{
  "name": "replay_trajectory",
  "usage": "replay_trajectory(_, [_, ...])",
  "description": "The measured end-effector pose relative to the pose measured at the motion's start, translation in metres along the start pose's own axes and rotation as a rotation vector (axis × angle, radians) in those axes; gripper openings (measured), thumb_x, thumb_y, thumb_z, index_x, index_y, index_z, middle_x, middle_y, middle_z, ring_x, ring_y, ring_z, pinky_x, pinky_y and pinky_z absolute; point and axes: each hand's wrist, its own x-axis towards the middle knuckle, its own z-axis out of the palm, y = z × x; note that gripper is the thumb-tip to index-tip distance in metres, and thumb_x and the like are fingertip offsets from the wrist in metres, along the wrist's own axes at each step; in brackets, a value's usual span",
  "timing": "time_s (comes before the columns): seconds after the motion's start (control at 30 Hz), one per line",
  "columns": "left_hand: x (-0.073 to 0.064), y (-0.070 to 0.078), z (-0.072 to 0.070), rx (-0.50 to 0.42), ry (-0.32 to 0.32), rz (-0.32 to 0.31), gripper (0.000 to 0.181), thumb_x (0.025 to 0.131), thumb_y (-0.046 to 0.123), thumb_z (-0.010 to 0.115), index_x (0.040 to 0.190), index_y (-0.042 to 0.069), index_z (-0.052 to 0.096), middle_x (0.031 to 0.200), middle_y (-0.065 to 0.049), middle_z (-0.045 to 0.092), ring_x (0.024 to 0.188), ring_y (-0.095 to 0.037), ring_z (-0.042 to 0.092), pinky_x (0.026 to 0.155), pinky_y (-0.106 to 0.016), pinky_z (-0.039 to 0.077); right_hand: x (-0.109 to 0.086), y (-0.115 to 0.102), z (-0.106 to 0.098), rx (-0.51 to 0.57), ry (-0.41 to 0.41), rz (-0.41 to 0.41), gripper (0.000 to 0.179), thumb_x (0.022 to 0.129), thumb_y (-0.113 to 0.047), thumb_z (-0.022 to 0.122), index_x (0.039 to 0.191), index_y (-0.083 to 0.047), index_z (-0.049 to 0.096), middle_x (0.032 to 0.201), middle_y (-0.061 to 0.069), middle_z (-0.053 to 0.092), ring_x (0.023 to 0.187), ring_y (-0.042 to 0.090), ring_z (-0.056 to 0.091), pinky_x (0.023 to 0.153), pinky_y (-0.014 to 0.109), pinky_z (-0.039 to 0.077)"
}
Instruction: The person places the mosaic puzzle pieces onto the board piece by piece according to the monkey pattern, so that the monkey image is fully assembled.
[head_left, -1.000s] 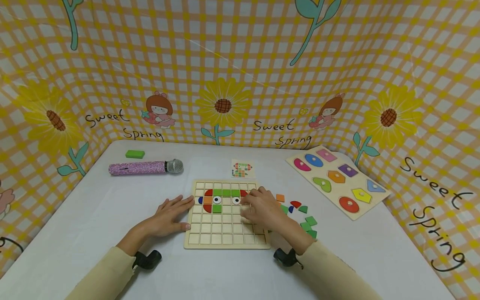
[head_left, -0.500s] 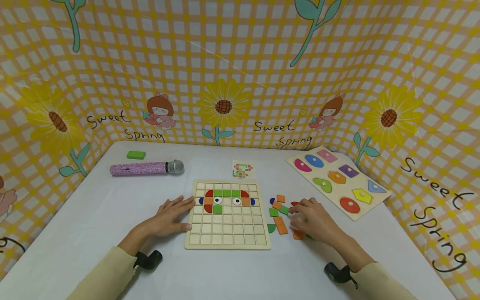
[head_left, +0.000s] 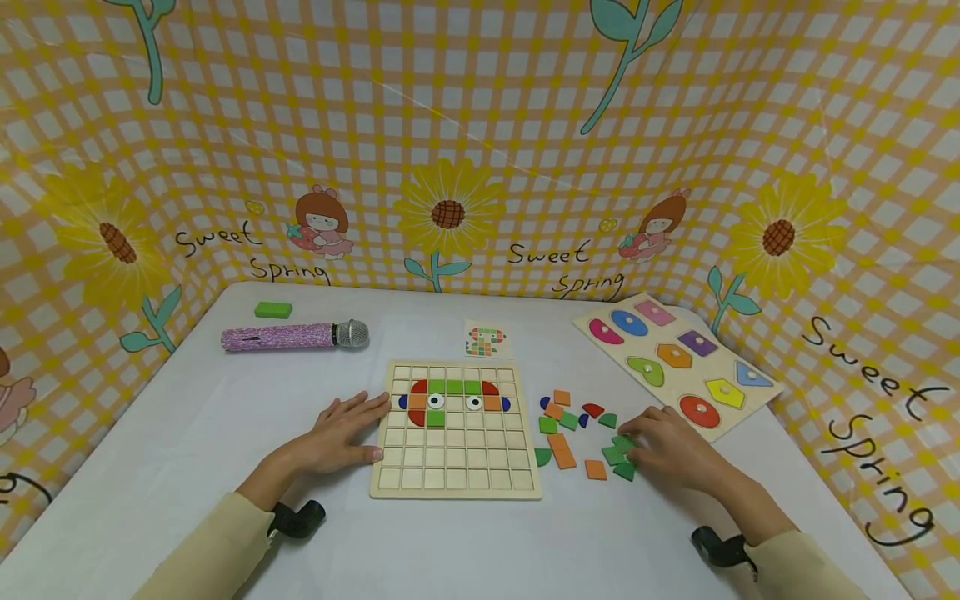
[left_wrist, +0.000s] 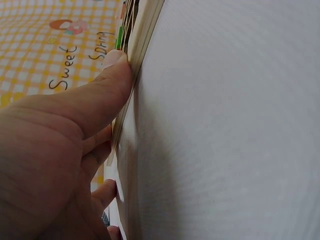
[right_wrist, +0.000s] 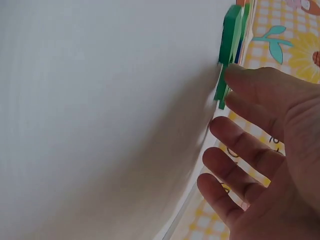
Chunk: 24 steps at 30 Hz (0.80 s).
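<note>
The wooden grid board [head_left: 456, 479] lies in front of me. On it, red, green, orange and blue tiles and two round eye pieces [head_left: 474, 402] make part of a face. My left hand [head_left: 333, 437] rests at the board's left edge with fingers spread; the left wrist view has its thumb [left_wrist: 107, 82] against the board's side. To the right, my right hand [head_left: 667, 446] reaches over a cluster of green tiles [head_left: 613, 456]. In the right wrist view its thumb and forefinger are right at a green tile [right_wrist: 220, 82], other fingers loosely bent.
Loose orange tiles [head_left: 596, 470], a red quarter piece [head_left: 592, 410] and small blue half-rounds lie right of the board. Behind it is a pattern card [head_left: 487, 339]. A microphone [head_left: 292, 335] and green block [head_left: 273, 310] stand back left, a shape puzzle [head_left: 671, 358] back right.
My right hand has left the board, where an orange tile and a blue half-round now sit on the face's right side, and moved right to the green tiles. My left hand stays put.
</note>
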Motion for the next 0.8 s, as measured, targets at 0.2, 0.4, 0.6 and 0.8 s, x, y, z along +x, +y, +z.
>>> replay_trajectory(0.2, [0.0001,-0.0002,0.0005,0.000,0.005,0.005,0.073,0.088,0.036,0.064,0.147,0.007,0.033,0.156,-0.014,0.025,0.145,-0.043,0.010,0.113,-0.066,-0.001,0.0013,0.0067,0.0000,0.031,-0.026,0.005,0.029,0.079,-0.019,0.074,0.107,-0.014,0.070,0.101,0.002,0.065,0.096,0.019,0.053,0.079,0.035,0.051])
replay_trajectory(0.4, [-0.0006,0.0014,-0.0002,-0.004,0.003,0.010,0.073,0.088,0.035,0.064,0.147,0.006,0.033,0.156,-0.014,0.025,0.145,-0.043,0.010,0.112,-0.066,-0.001,0.0018,0.0085,-0.0007,0.043,-0.034,0.005,0.027,0.080,-0.018,0.073,0.107,-0.015,0.071,0.100,0.000,0.063,0.095,0.017,0.052,0.078,0.032,0.050])
replay_trajectory(0.6, [0.0000,-0.0011,0.0005,-0.006,0.003,0.009,0.073,0.088,0.036,0.064,0.147,0.007,0.032,0.156,-0.014,0.024,0.145,-0.043,0.010,0.112,-0.066,-0.001,0.0019,0.0101,0.0002,0.040,-0.020,-0.013,0.025,0.080,-0.016,0.072,0.105,-0.017,0.072,0.098,-0.001,0.062,0.095,0.016,0.052,0.077,0.029,0.049])
replay_trajectory(0.8, [-0.0004,-0.0009,0.0012,-0.020,0.019,0.031,0.073,0.086,0.037,0.065,0.146,0.006,0.034,0.155,-0.015,0.026,0.144,-0.044,0.011,0.112,-0.067,0.000,0.0011,0.0099,-0.0008,0.031,-0.017,-0.014,0.024,0.081,-0.017,0.072,0.104,-0.017,0.072,0.099,0.000,0.063,0.095,0.017,0.052,0.077,0.031,0.049])
